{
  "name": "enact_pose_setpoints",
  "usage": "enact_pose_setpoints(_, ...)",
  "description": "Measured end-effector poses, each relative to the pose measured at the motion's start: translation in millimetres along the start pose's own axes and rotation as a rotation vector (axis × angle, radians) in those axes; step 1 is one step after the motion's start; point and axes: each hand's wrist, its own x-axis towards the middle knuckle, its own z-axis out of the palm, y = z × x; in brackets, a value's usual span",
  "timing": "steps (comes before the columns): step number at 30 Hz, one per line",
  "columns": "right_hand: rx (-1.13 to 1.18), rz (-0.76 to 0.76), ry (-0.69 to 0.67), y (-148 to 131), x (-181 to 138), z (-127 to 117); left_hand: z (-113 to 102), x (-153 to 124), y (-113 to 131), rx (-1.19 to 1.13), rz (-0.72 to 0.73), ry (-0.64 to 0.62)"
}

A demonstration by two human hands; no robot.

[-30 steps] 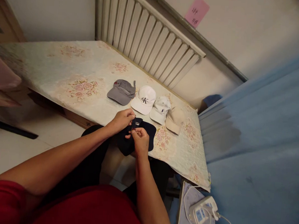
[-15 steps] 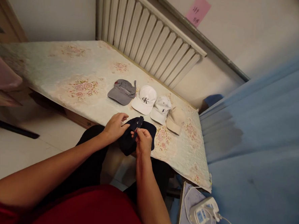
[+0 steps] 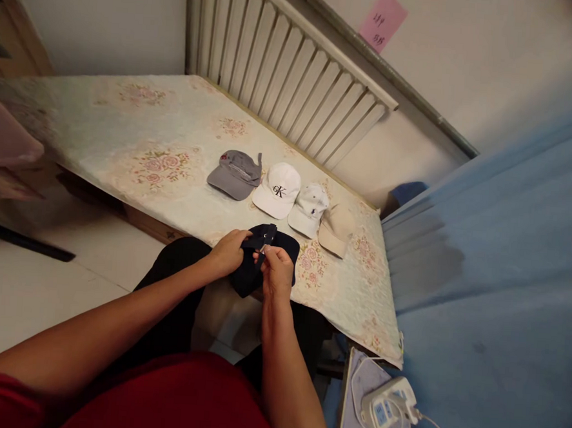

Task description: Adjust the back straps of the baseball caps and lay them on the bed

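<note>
A dark navy cap [image 3: 250,276] rests at the near edge of a flowered table [image 3: 139,147]. My left hand [image 3: 228,252] is closed on the cap's left side. My right hand [image 3: 276,273] pinches the cap's back strap near its small metal buckle [image 3: 265,238]. Beyond it, a row of caps lies on the table: a grey cap [image 3: 234,174], a white cap with a black logo [image 3: 278,189], a pale white cap [image 3: 306,208] and a beige cap [image 3: 335,228].
A white radiator [image 3: 295,66] runs along the wall behind the table. A pink note [image 3: 382,21] is stuck on the wall. Blue fabric [image 3: 496,265] fills the right side. A white power strip with cable [image 3: 388,407] lies lower right.
My left hand let go of the strap, then closed on the cap's left side. My right hand kept pinching the strap.
</note>
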Motion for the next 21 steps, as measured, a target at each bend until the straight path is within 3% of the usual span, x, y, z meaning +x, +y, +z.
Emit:
enact_pose_setpoints(7,0.028,0.033,-0.013,2.7,-2.1,0.1,-10.9,-4.6,-10.2,-0.046,-0.014,-0.012)
enact_pose_setpoints(21,0.009,0.014,0.041,11.7,-8.8,2.9,-2.0,-14.1,-14.1,-0.06,-0.018,-0.025)
